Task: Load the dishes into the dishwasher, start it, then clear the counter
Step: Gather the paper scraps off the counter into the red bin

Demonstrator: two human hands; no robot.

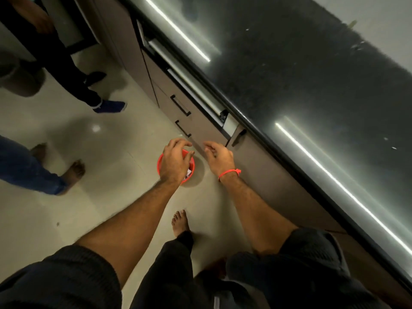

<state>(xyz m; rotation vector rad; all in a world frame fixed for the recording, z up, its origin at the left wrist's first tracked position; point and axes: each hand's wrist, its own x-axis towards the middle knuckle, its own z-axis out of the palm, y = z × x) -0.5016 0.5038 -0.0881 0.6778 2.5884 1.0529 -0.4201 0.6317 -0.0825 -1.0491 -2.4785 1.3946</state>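
Nearest the camera, a bare foot [180, 223] is planted on the tiled floor [116, 166]. Beyond it, the left hand [175, 162] is held above a red bin [191, 162] on the floor, fingers loosely curled; whether anything is pinched cannot be told. The right hand [219, 157] hangs relaxed and empty beside the cabinet front [209, 130]. Farther off, the dark counter [312, 85] is seen; no dishes are in view. Scraps may be dropped beside the bin, since its opening is covered by the hand. Bystanders' legs [66, 63] stand close, so a collision is possible.
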